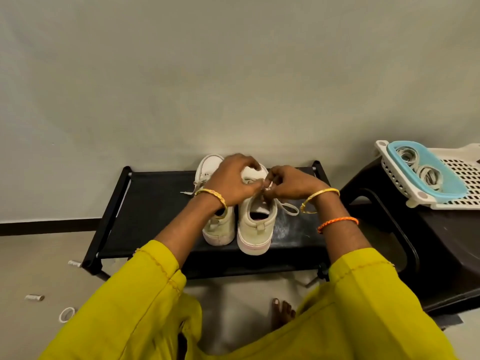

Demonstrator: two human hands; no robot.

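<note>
White sneaker (255,224) sits on the black rack (155,203) beside its twin (219,227). The left hand (231,180) grips its tongue (253,174), and the right hand (288,183) apparently pinches the lace (289,208). The step reads as lacing; next calls for pulling the lace snug.

I log a plain grey-green wall (233,74) across the far side, evenly lit, meeting a pale floor (39,268) at a black skirting strip (46,226) on the left. Centre, against the wall: one low black rack (155,203) with a flat dark top. To its right is a dark plastic stool (428,255) carrying a white slotted basket (465,178) and a blue tray (453,189) of pale rings (409,154). Near left on the floor I note a small grey roll (34,297) and a white ring (67,314).
</note>
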